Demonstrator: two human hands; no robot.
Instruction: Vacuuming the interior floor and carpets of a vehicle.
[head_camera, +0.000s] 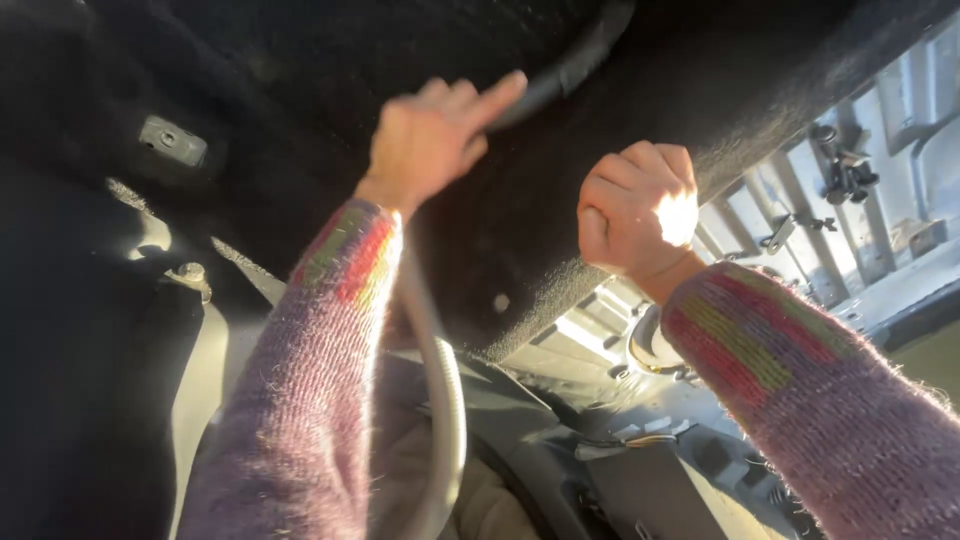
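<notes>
Landmark: the black carpet (560, 200), a dark fuzzy sheet filling the upper middle of the view; every place below is told from it.
Metal bracket (172, 141): small and grey, set on the carpet far to its left side.
Left sleeve (310, 380): purple knit with red, green and yellow stripes at the cuff, rising from below the carpet's lower edge.
Left hand (432, 135): in front of the carpet, left of its middle, wrapped around the black nozzle (560, 70), with the forefinger stretched out along it.
Black nozzle: a dark tube pressed against the carpet near its top, running up to the right from the left hand.
Grey hose (445, 400): ribbed and pale, hanging down below the carpet behind the left wrist.
Right hand (638, 208): closed into a tight fist at the carpet's lower right edge; I cannot tell whether it pinches the edge.
Right sleeve (800, 390): the same striped knit, below and right of the carpet.
Bare metal floor (800, 230): pale ribbed panel right of the carpet, with small black clips (848, 172) on it.
</notes>
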